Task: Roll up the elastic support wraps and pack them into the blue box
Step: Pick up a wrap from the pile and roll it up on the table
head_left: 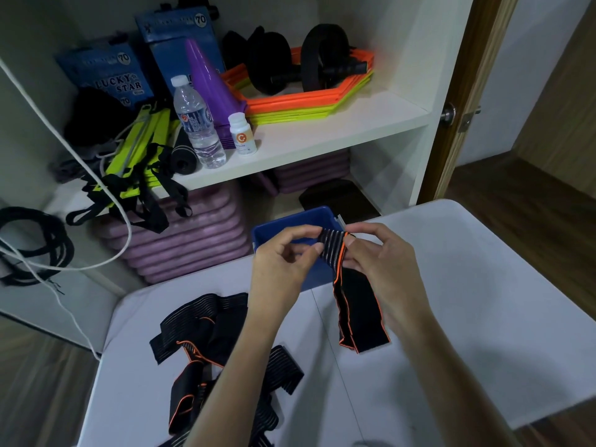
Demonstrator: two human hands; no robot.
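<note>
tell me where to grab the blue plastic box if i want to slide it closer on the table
Probably the right wall of the blue plastic box, coming from the right side. Its open top leaves that rim exposed for a grip over the edge, whereas the near wall is hidden behind the left hand, the right hand and the black elastic wrap with orange edging that they hold.

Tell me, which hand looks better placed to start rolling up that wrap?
Probably the right hand: it pinches the wrap at its top end, with the tail hanging below it. The left hand only holds the striped end taut beside it, over the blue box.
</note>
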